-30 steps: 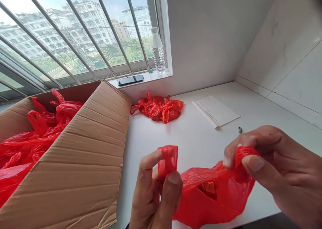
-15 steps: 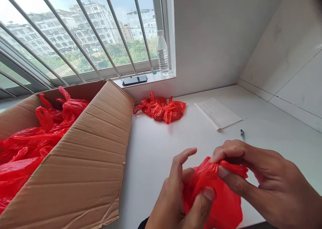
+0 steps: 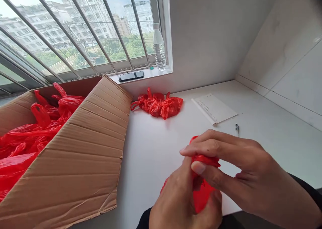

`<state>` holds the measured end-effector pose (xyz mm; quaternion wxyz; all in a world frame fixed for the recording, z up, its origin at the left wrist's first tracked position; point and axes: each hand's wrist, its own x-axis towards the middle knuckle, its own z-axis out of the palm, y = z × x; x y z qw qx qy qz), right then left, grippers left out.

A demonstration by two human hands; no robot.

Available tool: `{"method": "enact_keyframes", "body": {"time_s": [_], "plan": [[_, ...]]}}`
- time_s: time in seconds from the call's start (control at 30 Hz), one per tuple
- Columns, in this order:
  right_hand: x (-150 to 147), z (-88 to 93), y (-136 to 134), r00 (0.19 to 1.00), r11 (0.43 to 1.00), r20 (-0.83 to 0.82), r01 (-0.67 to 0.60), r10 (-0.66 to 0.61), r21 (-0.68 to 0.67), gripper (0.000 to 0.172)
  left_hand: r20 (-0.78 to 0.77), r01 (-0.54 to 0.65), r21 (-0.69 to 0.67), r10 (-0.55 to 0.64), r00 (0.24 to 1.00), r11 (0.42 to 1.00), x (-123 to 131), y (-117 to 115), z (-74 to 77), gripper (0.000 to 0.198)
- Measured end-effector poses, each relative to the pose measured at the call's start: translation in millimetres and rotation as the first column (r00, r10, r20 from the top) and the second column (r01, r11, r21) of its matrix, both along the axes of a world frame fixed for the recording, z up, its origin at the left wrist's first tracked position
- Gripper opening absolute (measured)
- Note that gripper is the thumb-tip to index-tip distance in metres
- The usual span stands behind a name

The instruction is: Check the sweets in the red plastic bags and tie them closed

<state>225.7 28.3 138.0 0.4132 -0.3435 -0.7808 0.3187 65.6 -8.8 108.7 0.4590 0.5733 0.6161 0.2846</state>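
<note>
A: Where is the red bag [image 3: 202,202]?
B: Between the person's two hands, over the near edge of the white table [image 3: 143,162].
A: And the fingers?
B: On the right hand [image 3: 238,168], thumb and fingertips pinch a bunched roll of the plastic at the top. The left hand [image 3: 176,198] curls around the bag lower down; its own back hides the grip, so I can't tell how tightly it closes.
A: How would the bag handle?
B: The film looks thin, soft and limp, probably light in itself and a bit slippery. I'd expect it to stretch or tear if one spot is yanked.
A: Best place to take hold?
B: The gathered top, I'd say, where several layers bunch together and give the pads something thick to grip. A hand underneath would spare the film, since any weight inside is hard to judge from here.
</note>
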Motion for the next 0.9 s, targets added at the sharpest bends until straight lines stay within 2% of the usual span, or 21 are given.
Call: {"method": "enact_keyframes", "body": {"time_s": [0.07, 0.13, 0.27, 0.37, 0.5, 0.7, 0.8, 0.9], "plan": [[-1.5, 1.1, -1.4, 0.999, 0.999, 0.014, -0.043, 0.043, 0.002, 0.028, -0.025, 0.043, -0.017, -0.044, 0.999, 0.999, 1.2, 1.0, -0.7, 0.036], [0.0, 0.6, -2.5, 0.998, 0.999, 0.038, -0.042, 0.042, 0.015, 0.027, 0.078, 0.141, 0.023, -0.143, 0.987, 0.990, -0.9, 7.6, 0.5, 0.022], [9.1, -5.6, 0.6, 0.991, 0.992, 0.095, 0.082, -0.091, 0.091, 0.032, 0.270, 0.209, 0.056, -0.217, 0.938, 0.976, -4.7, 20.6, 7.0, 0.049], [13.5, -12.3, 6.9, 0.979, 0.989, 0.156, 0.119, -0.131, 0.082, 0.035, 0.356, 0.170, 0.018, -0.165, 0.920, 0.985, -5.2, 20.6, 7.4, 0.052], [12.1, -17.7, 13.0, 0.990, 0.994, 0.119, 0.089, -0.081, -0.058, 0.018, 0.454, 0.063, -0.001, -0.055, 0.889, 0.998, -9.4, 19.8, -1.1, 0.040], [10.3, -19.6, 13.1, 0.990, 0.977, 0.074, 0.128, -0.117, -0.171, 0.011, 0.591, 0.048, -0.082, 0.010, 0.806, 0.995, -24.3, 34.9, -12.2, 0.034], [9.5, -21.8, 11.8, 0.994, 0.972, 0.065, 0.097, -0.084, -0.215, 0.014, 0.633, 0.080, -0.059, -0.025, 0.774, 0.995, -31.0, 41.7, -15.0, 0.030], [8.8, -23.3, 11.6, 0.997, 0.967, 0.065, 0.058, -0.043, -0.249, 0.014, 0.609, 0.118, -0.049, -0.064, 0.791, 0.992, -36.0, 44.6, -15.3, 0.027]]}}
